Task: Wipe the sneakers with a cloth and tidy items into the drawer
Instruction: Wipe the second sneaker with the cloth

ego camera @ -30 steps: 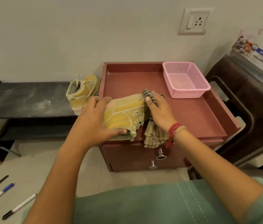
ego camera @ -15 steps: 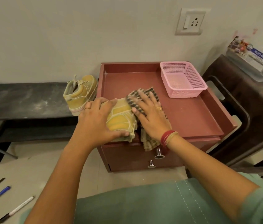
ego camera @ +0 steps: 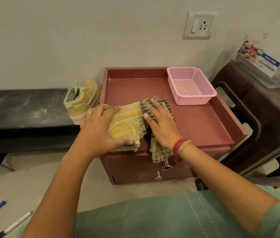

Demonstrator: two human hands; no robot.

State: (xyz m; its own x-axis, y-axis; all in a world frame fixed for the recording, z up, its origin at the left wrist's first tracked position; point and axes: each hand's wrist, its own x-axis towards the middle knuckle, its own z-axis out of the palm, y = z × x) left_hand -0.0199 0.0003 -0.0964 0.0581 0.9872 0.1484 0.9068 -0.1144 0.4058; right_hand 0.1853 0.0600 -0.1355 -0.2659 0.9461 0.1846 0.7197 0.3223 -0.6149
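Observation:
A yellow sneaker (ego camera: 129,123) lies on its side on the red cabinet top (ego camera: 201,124), near the front left corner. My left hand (ego camera: 99,129) grips it from the left, thumb under its near edge. My right hand (ego camera: 161,124) presses a striped brown cloth (ego camera: 159,150) flat against the sneaker's toe end; the cloth's tail hangs over the cabinet front. The second yellow sneaker (ego camera: 82,100) stands upright on the black shelf (ego camera: 24,109) to the left. Below the top, the drawer front (ego camera: 135,167) is closed, with two chrome knobs (ego camera: 166,165).
A pink mesh basket (ego camera: 191,85) sits at the cabinet's back right corner. A dark plastic stool (ego camera: 259,114) stands to the right with a clear box (ego camera: 266,66) on it. Three pens (ego camera: 13,225) lie on the floor at lower left.
My right hand slid the cloth along the sneaker's toe end, first toward me, then away and to the right. My left hand kept its hold on the sneaker.

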